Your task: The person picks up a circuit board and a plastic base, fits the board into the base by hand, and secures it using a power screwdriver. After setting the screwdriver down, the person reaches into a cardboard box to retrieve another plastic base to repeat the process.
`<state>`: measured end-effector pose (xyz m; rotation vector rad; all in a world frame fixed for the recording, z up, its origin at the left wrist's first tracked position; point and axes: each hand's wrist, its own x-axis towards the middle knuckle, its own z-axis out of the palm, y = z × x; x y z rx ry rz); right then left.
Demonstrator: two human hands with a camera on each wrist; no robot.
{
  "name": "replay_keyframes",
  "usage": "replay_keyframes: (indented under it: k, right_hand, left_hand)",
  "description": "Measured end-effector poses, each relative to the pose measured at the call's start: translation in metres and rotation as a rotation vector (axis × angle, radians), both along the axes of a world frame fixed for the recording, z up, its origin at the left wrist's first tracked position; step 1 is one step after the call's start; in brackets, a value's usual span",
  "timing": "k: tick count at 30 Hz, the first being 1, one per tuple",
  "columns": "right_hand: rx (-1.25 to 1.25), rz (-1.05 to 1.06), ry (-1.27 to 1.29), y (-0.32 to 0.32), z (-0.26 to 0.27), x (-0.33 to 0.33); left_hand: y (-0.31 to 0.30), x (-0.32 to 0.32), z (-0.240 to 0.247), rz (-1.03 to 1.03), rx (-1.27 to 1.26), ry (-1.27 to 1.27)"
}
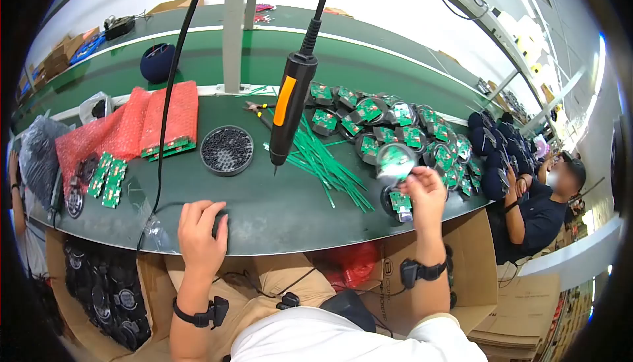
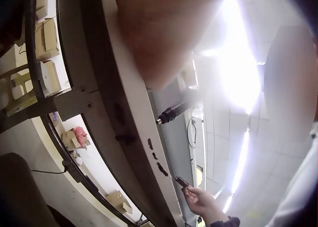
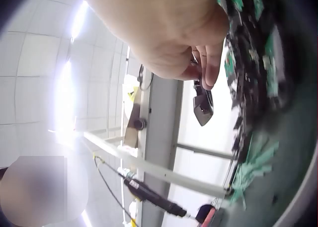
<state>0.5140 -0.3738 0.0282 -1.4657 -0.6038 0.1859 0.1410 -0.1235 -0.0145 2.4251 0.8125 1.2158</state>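
Observation:
My right hand (image 1: pixel 427 197) pinches the edge of a round black-rimmed part (image 1: pixel 395 163) with a green circuit board on its face, blurred in the head view. In the right wrist view the part (image 3: pixel 202 108) shows edge-on below the fingertips. Beneath it on the table sits another round part (image 1: pixel 399 202) with a green board, left of the wrist. My left hand (image 1: pixel 203 238) is over the table's front edge, its fingers loosely bent with nothing seen in them. An electric screwdriver (image 1: pixel 290 101) hangs tip down between the hands.
Several similar round parts (image 1: pixel 369 110) are heaped at the right rear, beside green strips (image 1: pixel 323 157) and pliers (image 1: pixel 260 110). A dish of small black pieces (image 1: pixel 227 151), loose circuit boards (image 1: pixel 113 182) and red bubble wrap (image 1: pixel 170 113) lie left. Cardboard boxes (image 1: pixel 471 263) stand below the table. Another person sits right.

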Motion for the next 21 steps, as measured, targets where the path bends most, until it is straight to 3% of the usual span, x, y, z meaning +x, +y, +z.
replay_keyframes:
  k: [3, 8, 12, 17, 19, 21]
  right_hand:
    - [0.017, -0.233, -0.045, -0.026, 0.01, 0.067]
    - [-0.039, -0.365, -0.036, -0.04, 0.017, 0.161]
    - [-0.187, -0.325, -0.044, -0.028, 0.022, 0.195]
    - [-0.433, -0.405, -0.279, -0.024, 0.019, 0.216]
    - [-0.603, -0.544, -0.475, -0.027, 0.017, 0.212]
    - [-0.406, -0.59, -1.047, -0.015, 0.002, 0.191]
  left_hand:
    - [-0.001, 0.001, 0.002, 0.004, -0.005, -0.01]
    - [-0.001, 0.002, 0.002, 0.028, 0.031, 0.002]
    - [0.0, 0.002, 0.003, 0.037, 0.019, -0.002]
    - [0.001, 0.0, 0.0, 0.044, 0.01, 0.002]
    - [0.001, 0.0, 0.001, 0.042, -0.001, -0.004]
    - [0.001, -0.001, 0.001, 0.046, -0.006, 0.015]
